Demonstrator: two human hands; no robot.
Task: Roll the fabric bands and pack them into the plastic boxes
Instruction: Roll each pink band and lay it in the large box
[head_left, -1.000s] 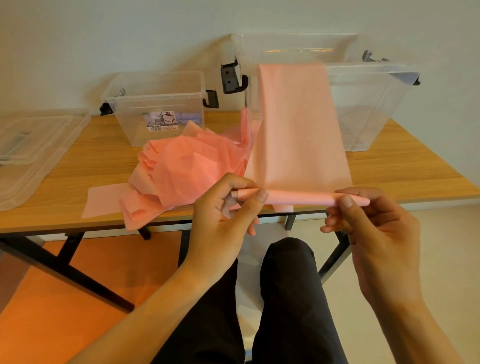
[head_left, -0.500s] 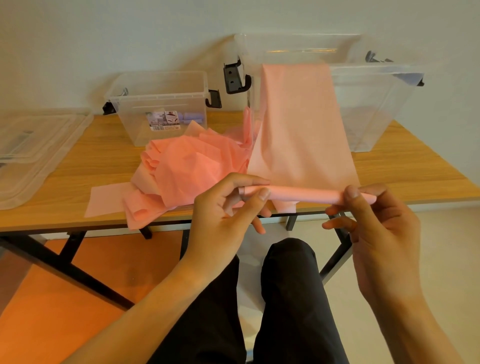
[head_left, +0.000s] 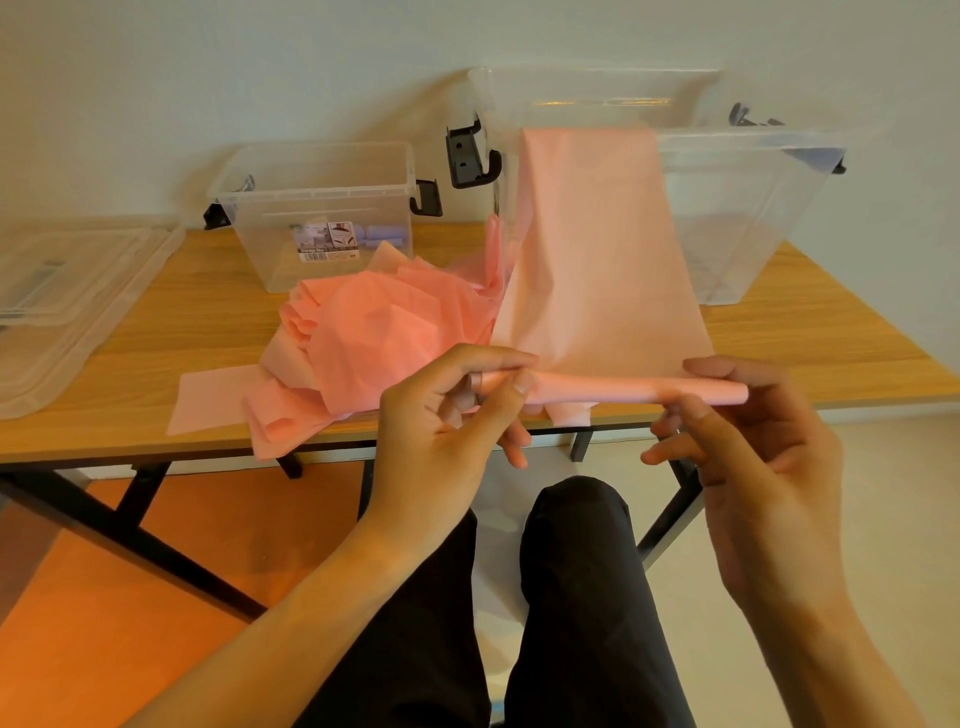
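A long pink fabric band (head_left: 597, 249) hangs over the rim of the large clear plastic box (head_left: 753, 208) and runs down to a thin roll (head_left: 623, 391) at the table's front edge. My left hand (head_left: 452, 415) pinches the roll's left end between thumb and fingers. My right hand (head_left: 743, 431) pinches its right end. A loose heap of pink bands (head_left: 374, 338) lies on the wooden table (head_left: 156, 338) left of the roll. A smaller clear box (head_left: 322, 208) stands behind the heap with pale purple rolls inside.
Clear plastic lids (head_left: 67, 301) are stacked at the table's left end. A flat pink piece (head_left: 208, 395) lies by the front edge. My dark-trousered knees (head_left: 561, 597) sit under the table edge, between black table legs. A wall stands close behind the boxes.
The roll has turned a little further between my fingers. Both hands have shifted slightly; the right thumb now sits over the roll's right end.
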